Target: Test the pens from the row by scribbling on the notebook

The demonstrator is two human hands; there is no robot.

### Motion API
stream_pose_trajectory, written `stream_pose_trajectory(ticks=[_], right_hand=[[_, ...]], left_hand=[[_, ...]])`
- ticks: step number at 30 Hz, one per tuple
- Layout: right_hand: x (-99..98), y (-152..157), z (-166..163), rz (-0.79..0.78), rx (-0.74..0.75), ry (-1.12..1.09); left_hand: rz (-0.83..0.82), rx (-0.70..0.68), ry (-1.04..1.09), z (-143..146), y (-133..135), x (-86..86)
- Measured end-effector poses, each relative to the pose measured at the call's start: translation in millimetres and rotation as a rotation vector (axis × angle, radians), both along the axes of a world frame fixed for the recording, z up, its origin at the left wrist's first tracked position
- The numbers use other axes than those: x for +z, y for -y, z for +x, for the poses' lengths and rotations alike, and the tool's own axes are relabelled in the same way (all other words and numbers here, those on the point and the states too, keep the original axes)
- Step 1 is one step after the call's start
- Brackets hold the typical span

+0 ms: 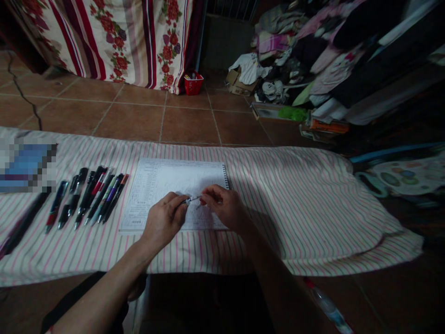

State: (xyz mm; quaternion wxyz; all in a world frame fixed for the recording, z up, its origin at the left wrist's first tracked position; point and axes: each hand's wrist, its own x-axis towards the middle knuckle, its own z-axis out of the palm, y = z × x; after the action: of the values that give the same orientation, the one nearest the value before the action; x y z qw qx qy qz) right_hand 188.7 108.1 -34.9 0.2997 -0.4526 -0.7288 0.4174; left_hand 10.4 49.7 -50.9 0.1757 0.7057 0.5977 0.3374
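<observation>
My left hand and my right hand meet above a spiral-bound notebook with a printed, ruled page. Between them is a slim silver pen or pen part, which both hands pinch in their fingertips. Its exact shape is partly hidden by my fingers. Several pens lie side by side on a striped cloth, left of the notebook. A longer dark pen lies beyond them, near a pixelated blue object.
The pink-and-green striped cloth lies on a brown tile floor. A floral bed cover hangs at the back, with a small red basket at its foot. A heap of clothes rises at the back right. A plastic bottle lies near the bottom right.
</observation>
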Motion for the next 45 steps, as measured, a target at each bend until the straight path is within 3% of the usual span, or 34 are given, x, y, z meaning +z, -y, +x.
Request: stream_pose_trajectory(ticks=[6,11,16,22,27,35,42,45], right_hand=[[4.7,1,0,0.128,0.055,0.18],[5.8,3,-3,0.11,0.015,0.21],[3.6,3,-4,0.07,-0.055,0.231],[-0.8,0,-9,0.253,-0.089,0.189],[-0.3,1,-12,0.163,-0.121,0.081],[2.6,0,-3,-0.074,-0.026,-0.097],[6.7,2,-3,0.055,0.055,0.084],[5.3,3,-4,0.116,0.025,0.193]], left_hand=[[0.112,-0.051,-0.06,1,3,-2.8],[0.185,-0.067,-0.096,2,4,-3.0],[0.158,-0.084,-0.101,3,4,-2.3],[0.122,-0.031,-0.08,4,3,-3.1],[0.104,0.002,-0.049,5,3,-3.7],[0.044,0.029,0.037,1,0,4.0],[0.059,-0.057,0.048,-2,2,6.4],[0.098,-0.082,0.018,-1,4,4.5]])
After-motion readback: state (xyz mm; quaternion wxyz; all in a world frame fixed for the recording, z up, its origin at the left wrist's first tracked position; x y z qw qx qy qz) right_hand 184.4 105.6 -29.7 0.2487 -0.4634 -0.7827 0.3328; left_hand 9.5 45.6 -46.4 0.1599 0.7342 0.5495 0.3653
